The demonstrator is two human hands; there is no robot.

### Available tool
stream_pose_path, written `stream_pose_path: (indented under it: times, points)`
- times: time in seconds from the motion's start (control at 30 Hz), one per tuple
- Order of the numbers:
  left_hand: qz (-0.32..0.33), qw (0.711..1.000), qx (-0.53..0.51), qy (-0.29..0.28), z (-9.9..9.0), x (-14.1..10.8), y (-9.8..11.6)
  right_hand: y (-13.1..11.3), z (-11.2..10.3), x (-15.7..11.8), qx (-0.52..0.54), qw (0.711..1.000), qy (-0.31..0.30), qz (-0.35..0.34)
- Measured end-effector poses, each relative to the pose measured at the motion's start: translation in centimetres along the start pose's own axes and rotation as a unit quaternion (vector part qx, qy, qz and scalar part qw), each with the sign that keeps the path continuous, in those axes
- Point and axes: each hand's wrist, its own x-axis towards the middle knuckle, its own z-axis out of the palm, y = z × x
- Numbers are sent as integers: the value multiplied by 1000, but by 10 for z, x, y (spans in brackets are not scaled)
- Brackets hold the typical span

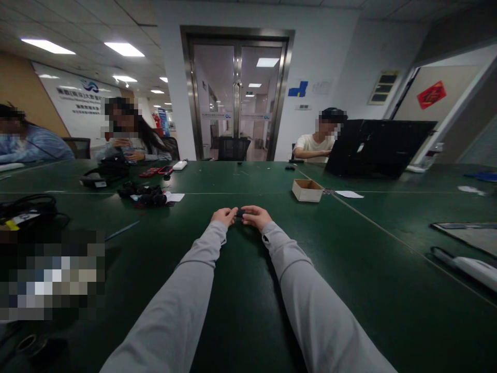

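Note:
Both arms in grey sleeves reach forward over the dark green table (248, 290). A small black object (239, 213) sits between my hands, too small to identify. My left hand (225, 216) pinches at its left side with the fingers closed. On its right side, the fingers of my right hand (256, 216) are closed around it. The fingertips of the two hands are close together, just above the table surface. An open cardboard box (307, 190) stands to the right, beyond my right hand.
Black gear and cables (145, 194) lie at the left, with a white paper (174, 197) beside them. A large black monitor or case (380, 147) stands at the back right. Three people sit across the table. A white device (477, 272) lies at the right.

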Motion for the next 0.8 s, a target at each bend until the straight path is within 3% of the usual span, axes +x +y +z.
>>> stream_pose_path:
  times: [0.27,0.43,0.6,0.73,0.8]
  points:
    - [83,981,-173,-41,1,-2,3,-5,5,-2,25,998,52,23]
    - [3,987,-158,-9,4,-1,4,-4,6,-1,32,998,49,22]
    - [37,988,-147,-2,4,2,1,-2,5,1,28,998,45,23]
    - [-5,988,-151,-32,3,2,2,-3,5,0,27,998,43,25]
    - [3,988,-150,-44,3,3,2,-3,4,-1,28,998,41,24]
